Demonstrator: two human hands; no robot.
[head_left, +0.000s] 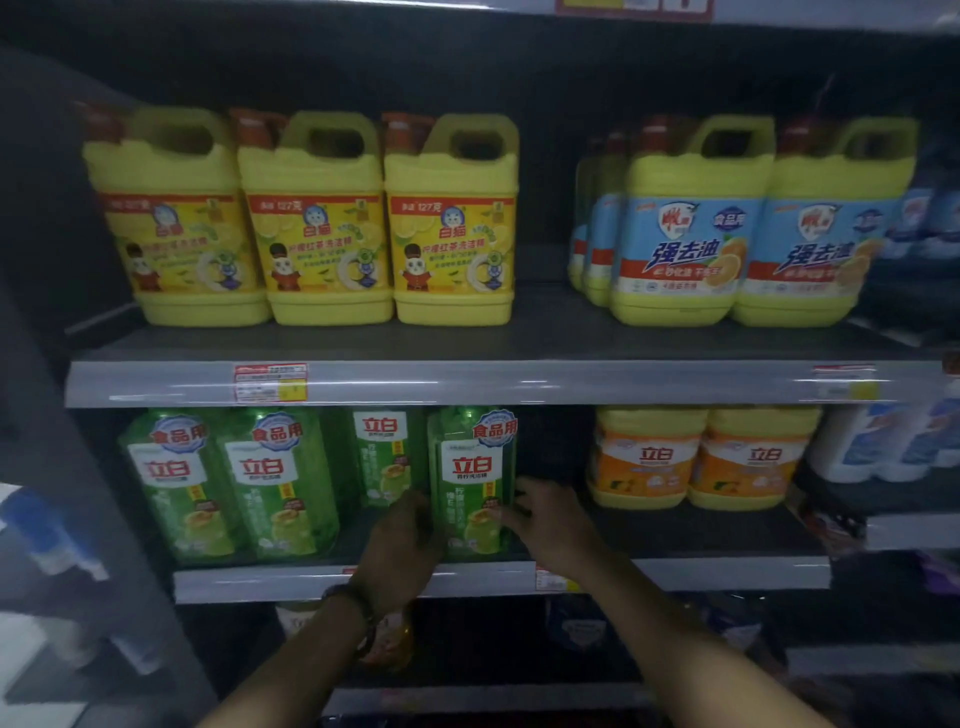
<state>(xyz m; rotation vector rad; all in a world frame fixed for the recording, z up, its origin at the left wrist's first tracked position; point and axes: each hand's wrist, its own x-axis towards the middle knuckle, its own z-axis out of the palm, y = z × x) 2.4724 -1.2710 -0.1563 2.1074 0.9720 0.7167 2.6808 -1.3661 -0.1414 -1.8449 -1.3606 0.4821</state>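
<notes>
The green detergent bottle (470, 483) stands upright at the front edge of the middle shelf (727, 571), approx. mid-length, label facing you. Judgement: you clamp it from both sides so it stays vertical and square to the edge while it is lined up w/ the front row. Two matching green bottles (228, 488) stand toward the left end. A gap remains between them and your bottle, w/ a rear green bottle (382, 457) set further back.

L hand (408, 540): fingers curled round the bottle's left flank, lower half.

R hand (550, 519): fingers bent against the right flank, tips on the label's lower right; thumb hidden.

Orange-label jugs (696, 457) stand well apart toward the right end.
</notes>
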